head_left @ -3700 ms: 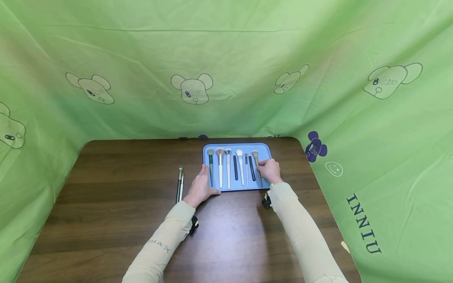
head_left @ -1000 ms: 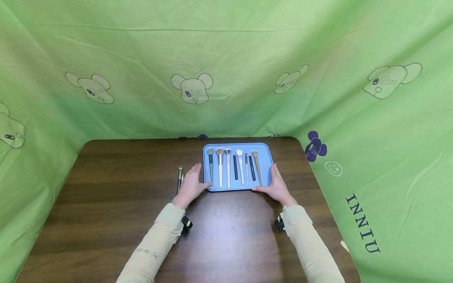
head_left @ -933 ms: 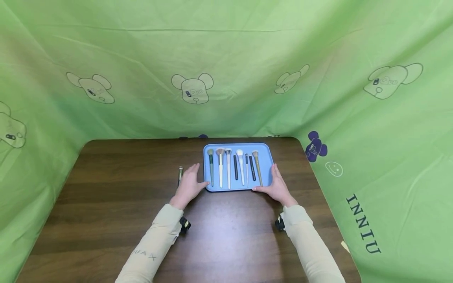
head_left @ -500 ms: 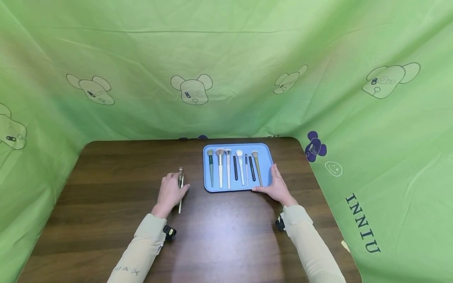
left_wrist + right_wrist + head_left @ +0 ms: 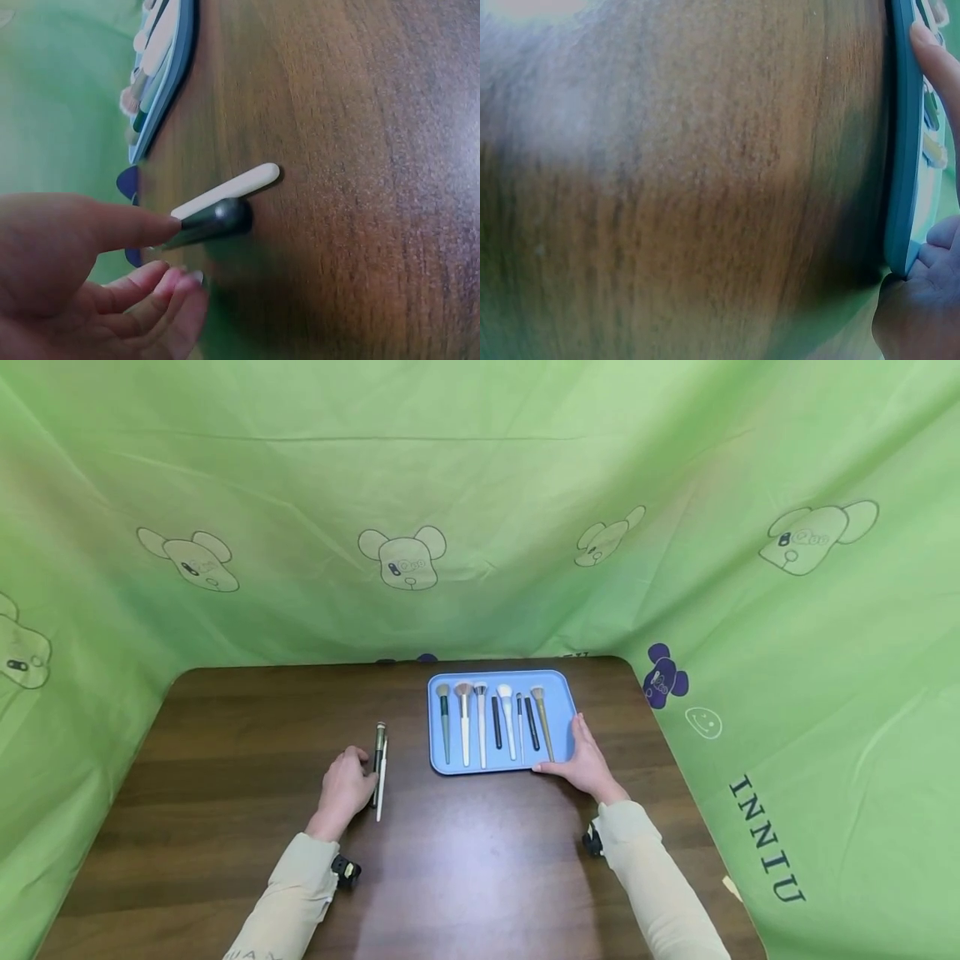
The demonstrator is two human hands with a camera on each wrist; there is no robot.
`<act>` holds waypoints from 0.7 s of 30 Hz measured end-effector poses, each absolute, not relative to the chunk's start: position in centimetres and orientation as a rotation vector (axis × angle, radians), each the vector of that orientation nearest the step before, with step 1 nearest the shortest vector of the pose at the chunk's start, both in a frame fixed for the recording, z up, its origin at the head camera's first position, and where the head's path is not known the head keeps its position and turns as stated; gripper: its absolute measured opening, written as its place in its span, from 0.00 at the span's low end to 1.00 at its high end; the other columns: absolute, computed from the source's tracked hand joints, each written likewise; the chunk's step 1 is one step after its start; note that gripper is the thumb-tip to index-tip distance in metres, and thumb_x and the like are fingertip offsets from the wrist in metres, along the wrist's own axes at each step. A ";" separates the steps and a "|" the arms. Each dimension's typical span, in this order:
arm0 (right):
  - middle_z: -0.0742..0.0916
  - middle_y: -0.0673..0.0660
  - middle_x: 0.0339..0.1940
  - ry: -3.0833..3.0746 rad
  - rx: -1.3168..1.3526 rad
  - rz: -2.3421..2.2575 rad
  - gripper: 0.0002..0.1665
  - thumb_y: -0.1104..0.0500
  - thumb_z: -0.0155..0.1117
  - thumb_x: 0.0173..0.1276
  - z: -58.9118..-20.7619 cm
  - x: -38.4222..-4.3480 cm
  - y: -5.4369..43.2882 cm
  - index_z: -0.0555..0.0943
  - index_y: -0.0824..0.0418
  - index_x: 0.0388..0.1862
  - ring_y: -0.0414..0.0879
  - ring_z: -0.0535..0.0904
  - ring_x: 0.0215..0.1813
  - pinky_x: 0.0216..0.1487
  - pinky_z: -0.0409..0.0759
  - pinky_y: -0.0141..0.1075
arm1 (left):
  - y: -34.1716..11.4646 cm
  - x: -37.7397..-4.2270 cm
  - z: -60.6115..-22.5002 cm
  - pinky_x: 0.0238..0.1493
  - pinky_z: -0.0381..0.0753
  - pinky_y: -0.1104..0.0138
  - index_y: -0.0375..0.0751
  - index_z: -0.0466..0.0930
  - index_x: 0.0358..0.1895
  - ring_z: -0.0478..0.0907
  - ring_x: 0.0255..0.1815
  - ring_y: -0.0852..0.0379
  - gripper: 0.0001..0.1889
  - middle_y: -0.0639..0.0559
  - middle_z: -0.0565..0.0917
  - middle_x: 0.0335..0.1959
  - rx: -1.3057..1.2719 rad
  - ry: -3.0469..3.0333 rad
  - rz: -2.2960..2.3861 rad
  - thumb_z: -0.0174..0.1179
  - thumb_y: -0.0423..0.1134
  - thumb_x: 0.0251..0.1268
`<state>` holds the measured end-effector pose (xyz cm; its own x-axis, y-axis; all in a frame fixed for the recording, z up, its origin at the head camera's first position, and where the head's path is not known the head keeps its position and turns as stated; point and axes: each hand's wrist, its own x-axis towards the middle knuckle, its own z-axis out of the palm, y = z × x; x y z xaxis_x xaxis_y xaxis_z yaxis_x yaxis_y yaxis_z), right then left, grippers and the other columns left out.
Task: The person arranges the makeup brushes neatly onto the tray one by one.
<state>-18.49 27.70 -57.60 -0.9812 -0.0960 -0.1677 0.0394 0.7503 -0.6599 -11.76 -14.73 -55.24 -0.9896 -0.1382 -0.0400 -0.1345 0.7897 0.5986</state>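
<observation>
In the head view my left hand (image 5: 345, 785) is just left of two makeup brushes lying on the table. Its thumb tip overlaps a dark-handled makeup brush (image 5: 378, 745), while the other fingers bend loosely with a gap to it. Close alongside lies a thin white-handled brush (image 5: 382, 789); in the left wrist view the white handle (image 5: 232, 189) runs behind the dark one (image 5: 225, 216). My right hand (image 5: 581, 762) holds the near right corner of a blue tray (image 5: 561, 693), thumb on the front rim and fingers along the right side.
Several makeup brushes stand in a row lengthwise on the tray, from a green-handled brush (image 5: 445, 727) at left to a gold-handled brush (image 5: 543, 727) at right. The brown wooden table (image 5: 247, 752) meets a green printed cloth (image 5: 300, 610) at the back and sides.
My right hand moved from the gold-handled brush to the tray's corner. My left hand left the tray's left side, passed over the loose brushes, and moved slightly further left and nearer.
</observation>
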 end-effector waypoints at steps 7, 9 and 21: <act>0.45 0.71 0.82 2.792 -0.089 -1.038 0.83 0.37 0.84 0.47 -57.6 -18.4 27.7 0.41 0.73 0.81 0.63 0.42 0.82 0.77 0.50 0.55 | -15.1 -12.0 -55.4 0.36 0.80 0.47 0.29 0.81 0.41 0.83 0.33 0.39 0.12 0.41 0.85 0.29 0.264 -2.990 -1.039 0.66 0.33 0.57; 0.45 0.71 0.82 2.792 -0.085 -1.033 0.82 0.36 0.84 0.48 -57.6 -18.5 27.7 0.41 0.72 0.81 0.63 0.42 0.82 0.77 0.50 0.55 | -15.1 -12.0 -55.4 0.35 0.81 0.49 0.30 0.82 0.39 0.83 0.31 0.40 0.10 0.41 0.86 0.29 0.280 -3.001 -1.055 0.65 0.33 0.57; 0.44 0.69 0.83 2.786 -0.069 -1.034 0.82 0.37 0.84 0.48 -57.4 -18.4 27.7 0.40 0.72 0.82 0.63 0.42 0.82 0.77 0.49 0.55 | -15.0 -12.8 -55.5 0.21 0.79 0.66 0.38 0.86 0.27 0.79 0.12 0.60 0.07 0.54 0.82 0.16 0.377 -3.003 -1.230 0.70 0.38 0.53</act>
<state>-18.42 27.71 -57.42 -0.9847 -0.1019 -0.1413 0.0149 0.7585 -0.6515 -12.84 -15.05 -55.47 -0.9657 -0.1642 -0.2012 -0.2582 0.6911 0.6751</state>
